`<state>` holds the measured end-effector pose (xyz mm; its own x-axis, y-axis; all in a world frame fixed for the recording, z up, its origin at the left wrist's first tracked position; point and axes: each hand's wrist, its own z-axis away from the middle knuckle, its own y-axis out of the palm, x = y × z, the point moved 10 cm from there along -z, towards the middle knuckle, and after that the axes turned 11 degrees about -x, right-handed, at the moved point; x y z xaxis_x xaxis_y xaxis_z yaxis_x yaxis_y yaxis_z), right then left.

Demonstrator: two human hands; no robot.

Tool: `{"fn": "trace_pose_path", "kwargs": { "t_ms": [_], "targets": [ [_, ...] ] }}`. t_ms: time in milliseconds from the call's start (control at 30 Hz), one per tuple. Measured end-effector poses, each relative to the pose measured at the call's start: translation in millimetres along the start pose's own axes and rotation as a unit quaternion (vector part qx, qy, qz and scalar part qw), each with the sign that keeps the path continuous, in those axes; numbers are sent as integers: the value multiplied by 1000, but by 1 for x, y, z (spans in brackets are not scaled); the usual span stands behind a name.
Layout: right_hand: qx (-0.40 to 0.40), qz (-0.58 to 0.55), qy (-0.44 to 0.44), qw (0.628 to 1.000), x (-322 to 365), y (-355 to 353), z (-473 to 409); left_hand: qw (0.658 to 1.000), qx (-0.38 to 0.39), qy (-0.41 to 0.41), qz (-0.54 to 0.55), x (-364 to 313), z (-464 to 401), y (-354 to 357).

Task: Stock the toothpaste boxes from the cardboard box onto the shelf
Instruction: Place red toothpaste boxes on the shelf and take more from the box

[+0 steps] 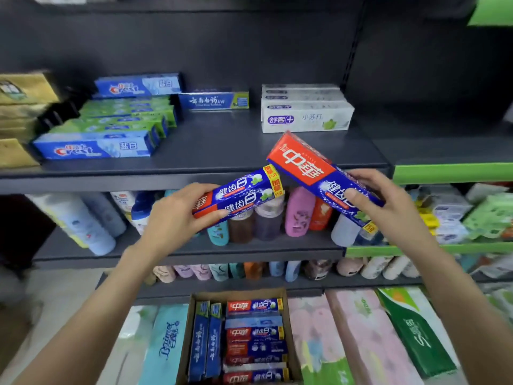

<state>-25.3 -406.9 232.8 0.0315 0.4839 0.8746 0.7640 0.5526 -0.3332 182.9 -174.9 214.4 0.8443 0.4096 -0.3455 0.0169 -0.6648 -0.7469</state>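
Note:
My left hand (177,215) grips one end of a red-and-blue toothpaste box (244,193) that looks like two boxes stacked, held level in front of the dark shelf (222,151). My right hand (380,201) holds a second red-and-blue toothpaste box (311,170), tilted with its red end up toward the shelf's front edge. The two held boxes nearly touch at their far ends. Below, between my forearms, an open cardboard box (194,304) holds several more toothpaste boxes (254,333).
On the shelf stand blue and green Crest boxes (97,147) at left, a blue box (213,100) at the back, and white boxes (306,118) at right. Bottles (297,212) fill the shelf underneath. Tissue packs (361,337) flank the cardboard box.

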Motion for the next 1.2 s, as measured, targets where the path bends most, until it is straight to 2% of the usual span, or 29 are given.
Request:
{"fn": "trace_pose_path", "kwargs": {
  "t_ms": [100,233,400,467,667,900,1100,1200],
  "targets": [
    [-8,15,-39,999,3,-16,-41,1000,-23,2,-7,-22,-32,3],
    [-27,118,-89,989,-9,-36,-91,998,-18,33,-44,-49,-68,17],
    [-36,300,-157,940,-23,-72,-135,982,-17,136,-128,-94,-104,50],
    [-26,350,-166,922,-37,-89,-148,979,-9,147,-139,-108,-117,68],
    [21,335,-134,932,-74,-138,-172,985,24,127,-112,-143,-142,113],
    [48,458,-148,875,-97,-153,-200,988,27,120,-88,-187,-163,142],
    [33,461,-258,848,-79,-136,-211,992,-18,105,-64,-208,-175,159],
    [22,482,-193,855,-93,-131,-243,991,-23,114,-69,-221,-181,171]
  ]
}}
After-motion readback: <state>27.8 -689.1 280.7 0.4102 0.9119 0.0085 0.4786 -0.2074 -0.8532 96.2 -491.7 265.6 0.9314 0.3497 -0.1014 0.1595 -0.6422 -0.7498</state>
